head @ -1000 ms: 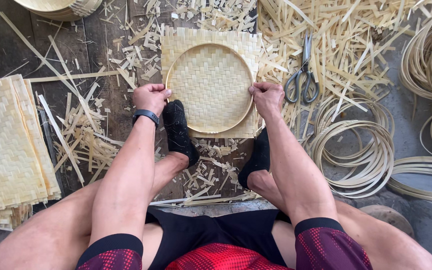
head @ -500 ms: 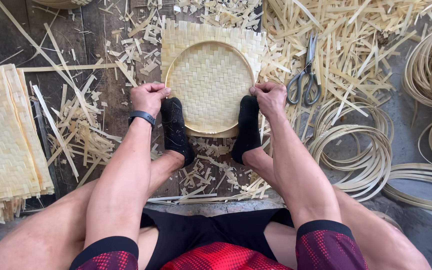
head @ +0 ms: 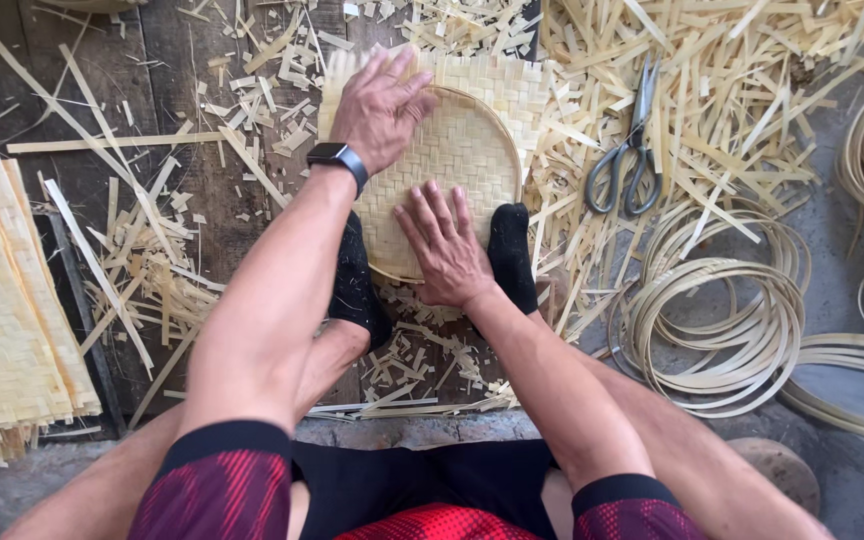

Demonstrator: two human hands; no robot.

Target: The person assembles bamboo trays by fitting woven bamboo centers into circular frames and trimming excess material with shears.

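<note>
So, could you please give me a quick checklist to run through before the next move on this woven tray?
1. Left hand flat on the woven tray's far edge: ok.
2. Right hand flat on the weave, near side: ok.
3. Both black-socked feet braced at the near rim: ok.
4. Round hoop seated all the way round: cannot tell, hands cover part.
5. Scissors lying apart from the tray, to the right: ok.
6. Floor free of cut strips: not ok.

- Left hand flat on far rim of woven tray; right hand flat on near part
- Black-socked feet pinning tray's near edge
- Scissors right; coils nearby
</note>
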